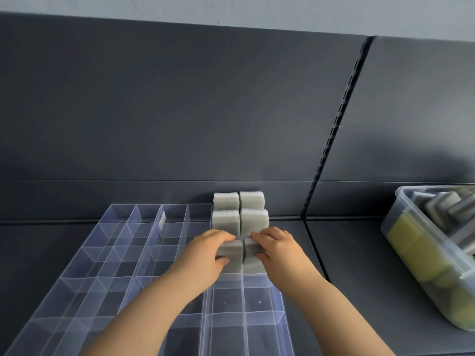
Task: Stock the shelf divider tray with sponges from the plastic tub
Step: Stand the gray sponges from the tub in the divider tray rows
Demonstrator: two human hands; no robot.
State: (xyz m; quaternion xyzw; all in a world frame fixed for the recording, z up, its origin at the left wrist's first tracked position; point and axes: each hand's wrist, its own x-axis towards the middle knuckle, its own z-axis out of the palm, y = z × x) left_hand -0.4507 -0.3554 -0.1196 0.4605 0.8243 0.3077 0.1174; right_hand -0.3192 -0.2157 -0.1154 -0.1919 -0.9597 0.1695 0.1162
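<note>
A clear divider tray with many compartments lies on the dark shelf. Several grey sponges stand upright in its two rightmost columns, at the back. My left hand grips a grey sponge standing in the third row of the left of those columns. My right hand grips another grey sponge beside it in the right column. The two sponges touch side by side. A clear plastic tub at the far right holds yellow and grey sponges.
The dark shelf back panel rises behind the tray, with a slotted upright to the right. A small white piece sits in a back compartment. Bare shelf lies between tray and tub.
</note>
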